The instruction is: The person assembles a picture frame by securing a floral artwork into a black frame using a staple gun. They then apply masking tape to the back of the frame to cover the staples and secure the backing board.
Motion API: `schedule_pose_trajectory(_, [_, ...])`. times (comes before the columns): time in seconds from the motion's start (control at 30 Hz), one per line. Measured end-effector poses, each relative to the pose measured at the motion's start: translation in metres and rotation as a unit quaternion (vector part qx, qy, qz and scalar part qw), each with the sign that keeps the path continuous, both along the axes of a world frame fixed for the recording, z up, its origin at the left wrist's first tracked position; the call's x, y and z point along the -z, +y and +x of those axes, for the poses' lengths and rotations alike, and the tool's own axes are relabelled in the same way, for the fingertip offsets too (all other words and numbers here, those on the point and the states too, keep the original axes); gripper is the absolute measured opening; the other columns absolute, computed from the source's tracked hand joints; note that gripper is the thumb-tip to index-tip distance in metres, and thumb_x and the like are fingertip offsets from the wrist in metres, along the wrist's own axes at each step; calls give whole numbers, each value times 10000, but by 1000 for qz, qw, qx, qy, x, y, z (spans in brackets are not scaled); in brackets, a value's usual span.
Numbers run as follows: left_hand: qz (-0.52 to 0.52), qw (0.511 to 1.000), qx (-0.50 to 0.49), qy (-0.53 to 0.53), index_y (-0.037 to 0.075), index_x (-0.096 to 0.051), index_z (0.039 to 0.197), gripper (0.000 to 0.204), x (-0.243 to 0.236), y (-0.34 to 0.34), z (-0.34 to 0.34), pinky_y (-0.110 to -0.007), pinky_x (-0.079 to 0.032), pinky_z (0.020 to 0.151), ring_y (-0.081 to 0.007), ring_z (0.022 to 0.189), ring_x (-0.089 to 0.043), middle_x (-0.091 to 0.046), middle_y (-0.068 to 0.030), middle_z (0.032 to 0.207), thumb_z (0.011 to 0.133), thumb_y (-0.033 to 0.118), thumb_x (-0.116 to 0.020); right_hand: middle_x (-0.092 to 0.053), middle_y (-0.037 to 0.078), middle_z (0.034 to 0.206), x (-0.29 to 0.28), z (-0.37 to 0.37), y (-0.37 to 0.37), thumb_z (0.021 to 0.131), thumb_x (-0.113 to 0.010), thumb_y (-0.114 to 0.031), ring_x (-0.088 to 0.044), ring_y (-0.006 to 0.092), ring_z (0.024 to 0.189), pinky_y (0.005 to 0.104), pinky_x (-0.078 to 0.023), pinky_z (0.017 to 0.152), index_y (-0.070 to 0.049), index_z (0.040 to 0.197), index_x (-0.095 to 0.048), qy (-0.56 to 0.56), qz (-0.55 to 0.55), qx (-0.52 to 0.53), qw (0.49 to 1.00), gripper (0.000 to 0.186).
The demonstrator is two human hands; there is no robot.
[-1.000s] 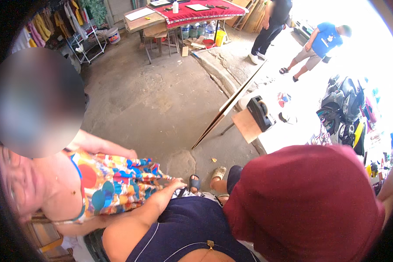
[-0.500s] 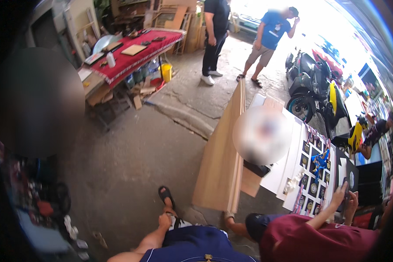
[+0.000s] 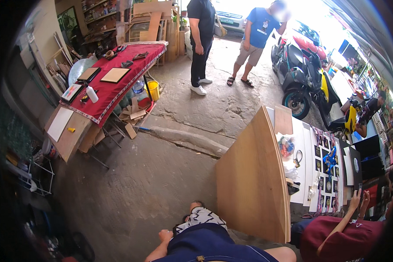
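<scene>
Plywood panel (image 3: 253, 174) stands on its long edge on the concrete floor (image 3: 161, 174), leaning flat against the near side of a work table (image 3: 302, 144) at the right. It is the largest thing close to the person. Their left hand (image 3: 165, 236) rests low at the bottom edge of the view, on navy cloth over the lap, just beside a black-and-white patterned cloth (image 3: 201, 217) and a little apart from the panel's lower left corner. The fingers look curled inward with nothing visibly in them, but the hand is too small in the picture to tell how tightly it is closed. The right hand does not show.

By its look the panel is stiff, thin and wide, likely moderately heavy and awkward more than fragile. Its face gives no purchase, so the upright near edge and the top edge seem the places to grip, one hand on each, minding rough or splintery edges.

On the table top lie rows of small photo prints (image 3: 325, 168), where a co-worker's hand (image 3: 358, 201) in a maroon sleeve reaches. Across the floor stands a table with a red cloth (image 3: 118, 89)
</scene>
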State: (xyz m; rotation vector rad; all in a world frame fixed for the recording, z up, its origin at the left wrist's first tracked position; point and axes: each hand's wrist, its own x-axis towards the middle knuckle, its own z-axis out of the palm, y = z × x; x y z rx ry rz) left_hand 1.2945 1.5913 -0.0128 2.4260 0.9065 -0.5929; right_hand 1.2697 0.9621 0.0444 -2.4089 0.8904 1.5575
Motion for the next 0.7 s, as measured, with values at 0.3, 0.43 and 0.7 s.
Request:
schedule_pose_trajectory(0.3, [-42,996,53,-59,12,-654,653,131,43,68,196,-477,-471,639,-404,678,-625,-621,-223,671,604,128,-619,-572,242,1216,82,209,182,782,-547,-612,-562,400,1119,468,-443,939,-73,1185,-601,-68,100,16,993,675])
schedule_pose_trajectory(0.43, [-14,992,33,-125,-1,-608,626,118,39,94,311,-500,-447,609,-437,676,-600,-596,-250,663,592,112,-618,-571,242,1217,110,304,255,781,-547,-614,-562,400,1119,467,-443,939,-73,1186,-601,-82,168,-1,982,677])
schedule_pose_trajectory(0.7, [9,990,15,-140,18,-608,832,234,20,112,501,-503,-452,709,-440,800,-598,-634,-241,828,656,160,-666,-569,242,1220,159,430,338,779,-549,-617,-562,401,1120,467,-443,939,-73,1187,-602,-84,321,-68,941,682])
